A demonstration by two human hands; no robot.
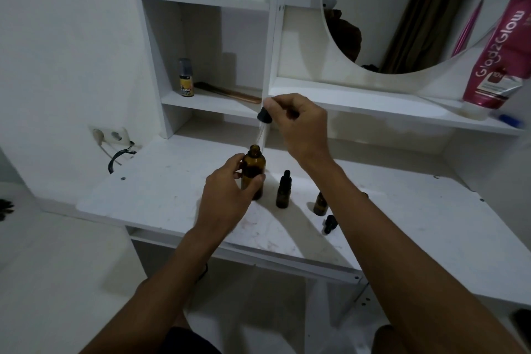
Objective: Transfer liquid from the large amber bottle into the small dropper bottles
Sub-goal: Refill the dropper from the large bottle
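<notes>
The large amber bottle stands uncapped on the white desk, and my left hand grips its body from the left. My right hand holds a dropper by its black cap, the glass tube pointing down with its tip right at the bottle's mouth. A small capped dropper bottle stands just right of the large one. A second small amber bottle stands open further right, partly hidden by my right forearm. Its black dropper cap lies on the desk in front of it.
A shelf unit rises behind the desk with a small yellow-labelled bottle and a comb. A pink tube leans on the right shelf under a round mirror. A wall socket with a black cable sits at the left.
</notes>
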